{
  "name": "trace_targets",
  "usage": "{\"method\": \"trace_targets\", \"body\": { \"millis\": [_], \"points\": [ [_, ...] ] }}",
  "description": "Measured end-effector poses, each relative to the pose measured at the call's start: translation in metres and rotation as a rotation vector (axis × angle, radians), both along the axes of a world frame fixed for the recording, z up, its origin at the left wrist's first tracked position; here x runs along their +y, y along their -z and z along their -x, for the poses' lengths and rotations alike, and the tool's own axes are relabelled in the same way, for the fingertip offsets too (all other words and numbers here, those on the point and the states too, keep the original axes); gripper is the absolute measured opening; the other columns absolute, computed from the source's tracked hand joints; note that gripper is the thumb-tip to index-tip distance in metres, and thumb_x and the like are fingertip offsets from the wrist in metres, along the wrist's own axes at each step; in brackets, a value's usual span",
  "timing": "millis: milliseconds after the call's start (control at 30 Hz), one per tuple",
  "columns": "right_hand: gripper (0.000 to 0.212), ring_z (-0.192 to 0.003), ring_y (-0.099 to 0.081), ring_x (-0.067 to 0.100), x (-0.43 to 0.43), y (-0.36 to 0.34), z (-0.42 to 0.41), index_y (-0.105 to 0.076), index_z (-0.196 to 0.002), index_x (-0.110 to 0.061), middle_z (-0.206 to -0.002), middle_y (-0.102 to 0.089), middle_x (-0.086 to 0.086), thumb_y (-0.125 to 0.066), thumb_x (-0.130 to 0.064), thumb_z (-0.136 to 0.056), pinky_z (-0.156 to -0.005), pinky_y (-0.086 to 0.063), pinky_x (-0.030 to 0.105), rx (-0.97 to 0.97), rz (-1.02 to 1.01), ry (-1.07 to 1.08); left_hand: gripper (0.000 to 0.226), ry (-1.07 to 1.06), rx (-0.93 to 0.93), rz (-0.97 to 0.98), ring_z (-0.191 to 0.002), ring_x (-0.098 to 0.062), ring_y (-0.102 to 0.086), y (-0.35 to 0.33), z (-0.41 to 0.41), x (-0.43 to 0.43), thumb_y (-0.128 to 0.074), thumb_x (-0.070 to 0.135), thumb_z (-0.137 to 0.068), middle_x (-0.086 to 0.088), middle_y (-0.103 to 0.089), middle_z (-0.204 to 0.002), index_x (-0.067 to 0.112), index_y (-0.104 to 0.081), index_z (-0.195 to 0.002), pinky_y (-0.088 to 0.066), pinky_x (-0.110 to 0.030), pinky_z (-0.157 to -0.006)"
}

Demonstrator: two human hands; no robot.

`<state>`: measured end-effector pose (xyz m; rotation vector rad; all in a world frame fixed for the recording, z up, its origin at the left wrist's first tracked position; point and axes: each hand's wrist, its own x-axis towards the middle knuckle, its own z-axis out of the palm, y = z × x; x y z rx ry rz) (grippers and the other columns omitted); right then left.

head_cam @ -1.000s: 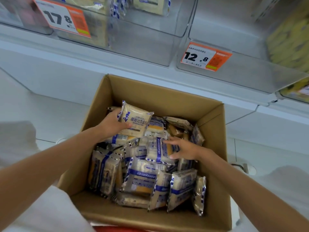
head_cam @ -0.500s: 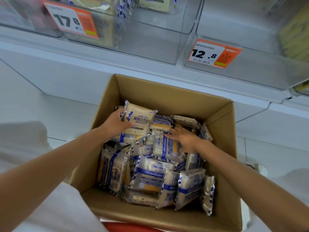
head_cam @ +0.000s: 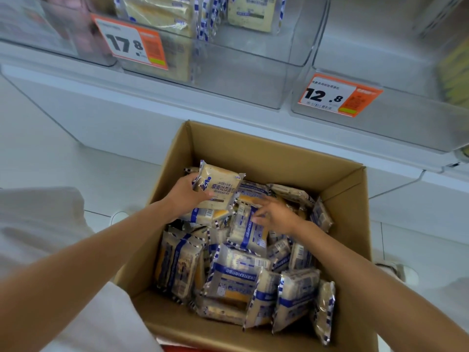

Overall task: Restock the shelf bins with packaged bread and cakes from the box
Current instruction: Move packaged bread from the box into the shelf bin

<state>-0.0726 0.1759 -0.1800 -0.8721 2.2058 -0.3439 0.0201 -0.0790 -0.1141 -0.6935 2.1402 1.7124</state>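
**Restock under way: packets leaving box**

Clear shelf bins (head_cam: pixel 236 80) stand above the open box (head_cam: pixel 253 151), which is well filled. The left hand (head_cam: pixel 186 193) clamps one bread packet (head_cam: pixel 220 188) just above the heap. The right hand (head_cam: pixel 278 215) is spread, uncurled, over a second packet (head_cam: pixel 247 233). Advised: grip by the edges and avoid crushing. The bin tops are cut off, and blur hides fingertip contact.
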Motion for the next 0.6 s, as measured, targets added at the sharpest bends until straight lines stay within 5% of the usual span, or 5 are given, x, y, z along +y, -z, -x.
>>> {"method": "trace_targets", "body": {
  "millis": [200,333,433,500,600],
  "points": [
    [0.099,-0.15,-0.01,0.023,0.001,-0.005,-0.012,-0.001,-0.154,-0.039,-0.164,0.004,-0.004,-0.06,0.002,-0.086,-0.104,-0.044,0.045,0.147,-0.354,-0.423,0.028,-0.02,-0.016,0.005,-0.095,-0.008,-0.068,-0.001,0.0,-0.002,-0.067,0.012,-0.09,0.003,-0.071,-0.109,0.024,-0.061,-0.115,-0.052,-0.021,-0.071],
    [0.065,-0.135,-0.044,0.021,0.001,-0.001,-0.006,-0.04,-0.148,-0.027,-0.156,-0.033,-0.002,-0.065,-0.017,-0.088,-0.106,-0.041,0.035,0.006,-0.056,-0.15,0.032,-0.01,-0.021,0.022,-0.095,-0.009,-0.068,0.0,0.004,-0.001,-0.068,0.01,-0.09,0.003,-0.071,-0.107,0.018,-0.06,-0.119,-0.054,-0.02,-0.071],
    [0.017,-0.102,-0.064,0.012,-0.007,-0.022,0.002,-0.071,-0.107,-0.025,-0.112,-0.069,-0.008,-0.061,-0.029,-0.094,-0.086,-0.049,0.035,-0.12,0.173,0.109,0.033,0.014,-0.009,0.025,-0.1,-0.011,-0.067,-0.004,0.005,-0.001,-0.068,0.01,-0.09,0.004,-0.07,-0.108,0.018,-0.06,-0.121,-0.054,-0.025,-0.084],
    [0.022,-0.071,-0.06,0.011,-0.013,-0.047,0.012,-0.065,-0.082,-0.02,-0.076,-0.063,-0.008,-0.056,-0.034,-0.097,-0.069,-0.045,0.037,-0.059,0.244,0.222,0.023,0.061,-0.01,-0.005,-0.094,-0.009,-0.068,-0.01,0.008,0.0,-0.065,0.02,-0.093,0.003,-0.071,-0.105,0.021,-0.063,-0.116,-0.054,-0.031,-0.086],
    [0.018,-0.088,-0.065,0.015,-0.026,-0.09,0.023,-0.061,-0.1,-0.023,-0.095,-0.067,-0.006,-0.052,-0.038,-0.097,-0.079,-0.052,0.041,0.097,0.274,0.241,0.046,0.145,-0.021,-0.144,-0.1,-0.018,-0.071,-0.031,0.016,0.007,-0.059,0.06,-0.087,-0.001,-0.074,-0.108,0.026,-0.065,-0.117,-0.054,-0.041,-0.09]
  ]
}}
